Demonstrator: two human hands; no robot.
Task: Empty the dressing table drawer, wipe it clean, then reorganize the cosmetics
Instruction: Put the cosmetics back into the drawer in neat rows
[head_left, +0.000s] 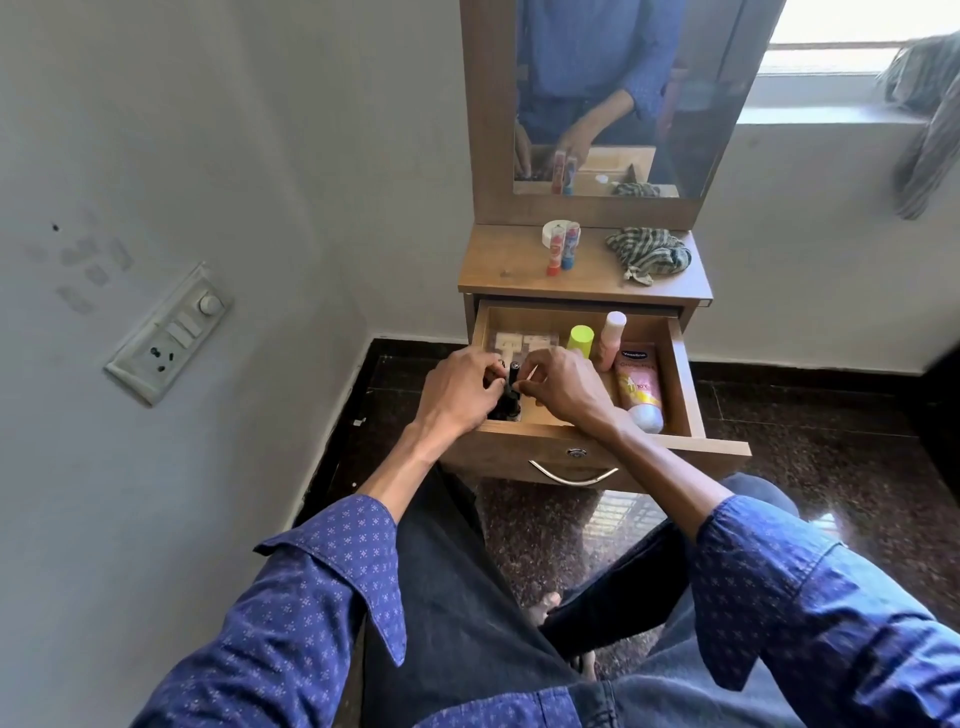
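Note:
The wooden drawer (685, 374) of the dressing table is pulled open. Both hands reach into its left half. My left hand (457, 395) curls around small dark bottles (506, 410) at the front left corner. My right hand (561, 389) pinches a slim black tube (513, 375) standing between the two hands. Behind them lie two pale flat boxes (524, 342). To the right stand a lime-capped bottle (580, 340) and a pink bottle (612, 335), and a pink Vaseline tube (640, 387) lies flat.
On the table top (582, 270) stand a red tube and a blue tube (563, 249), a white round jar (551, 231) and a crumpled checked cloth (649, 252). A mirror (613, 93) rises behind. A wall switchboard (171, 332) is at left. My knees are below the drawer front.

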